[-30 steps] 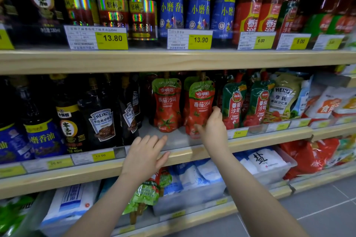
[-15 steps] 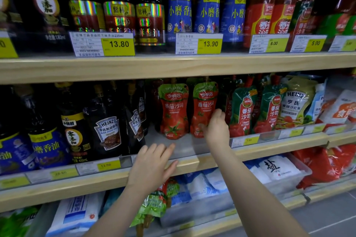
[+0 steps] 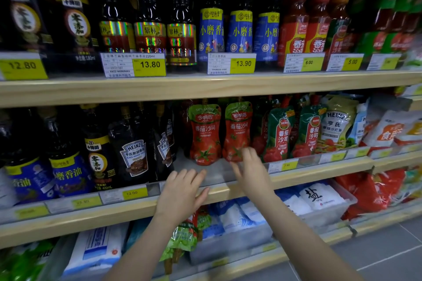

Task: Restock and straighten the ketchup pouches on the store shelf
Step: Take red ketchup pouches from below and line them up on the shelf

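Left hand [image 3: 182, 194] flat, fingers spread, on the shelf edge [image 3: 127, 214]; right hand [image 3: 252, 170] open, fingertips touching the right ketchup pouch [image 3: 237, 130]; left ketchup pouch [image 3: 204, 134] upright beside it.

bare shelf strip [image 3: 212, 175] before ketchup pouches [image 3: 205, 134], Heinz bottles [image 3: 134, 155] crowding left
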### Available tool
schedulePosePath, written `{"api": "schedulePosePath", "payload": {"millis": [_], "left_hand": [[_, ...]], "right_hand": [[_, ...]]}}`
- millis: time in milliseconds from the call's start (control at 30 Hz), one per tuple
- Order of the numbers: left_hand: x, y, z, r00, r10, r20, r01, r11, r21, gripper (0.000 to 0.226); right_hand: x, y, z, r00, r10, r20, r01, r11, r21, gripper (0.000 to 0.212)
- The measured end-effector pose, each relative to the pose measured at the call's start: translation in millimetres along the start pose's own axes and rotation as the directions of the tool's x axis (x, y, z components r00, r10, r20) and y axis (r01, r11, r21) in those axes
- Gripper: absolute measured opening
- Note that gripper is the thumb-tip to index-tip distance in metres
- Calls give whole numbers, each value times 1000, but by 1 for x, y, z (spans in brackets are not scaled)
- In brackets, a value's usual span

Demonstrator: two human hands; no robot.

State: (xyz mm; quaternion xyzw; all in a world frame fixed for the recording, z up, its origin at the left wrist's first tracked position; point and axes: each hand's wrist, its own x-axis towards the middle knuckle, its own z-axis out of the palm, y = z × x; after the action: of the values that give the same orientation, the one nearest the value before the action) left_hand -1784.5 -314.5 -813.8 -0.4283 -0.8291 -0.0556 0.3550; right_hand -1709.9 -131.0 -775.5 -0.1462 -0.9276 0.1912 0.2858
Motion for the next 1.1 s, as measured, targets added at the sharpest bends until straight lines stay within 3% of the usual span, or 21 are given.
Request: {"api": "schedulePosePath", "payload": {"millis": [133,300,367,433,500,567,867,1100], "left_hand": [[-3,1,-10,999,-24,27,26,998,-55,51],[-68,-3,-10,996,19,-90,-42,964,-261,54],[-105,-5,-6,994,106,13,-98,957,-273,63],[-133,-9,-1,959,167,229,-112,965,-235,77],[-149,-12,3,898,172,405,-98,975,-198,86],[-152,-13,9,867,163,471,-83,979,-184,89],[-155,-2,24,922,59,383,2,988,-157,72],[-156,18,26,967,-22,254,45,995,-86,34]], "right_hand": [[-34,4,7,974,-200,109,213,968,-130,43],[-49,2,14,966,-226,128,242,962,-130,50],[-53,0,19,965,-238,112,250,962,-109,51],[-56,-1,24,968,-239,75,244,968,-60,52],[-58,-2,28,972,-228,47,228,974,-3,53],[-58,-1,31,976,-214,37,213,977,34,54],[-56,0,35,979,-202,-8,202,976,80,60],[-58,-1,35,980,-197,0,197,977,85,61]]}}
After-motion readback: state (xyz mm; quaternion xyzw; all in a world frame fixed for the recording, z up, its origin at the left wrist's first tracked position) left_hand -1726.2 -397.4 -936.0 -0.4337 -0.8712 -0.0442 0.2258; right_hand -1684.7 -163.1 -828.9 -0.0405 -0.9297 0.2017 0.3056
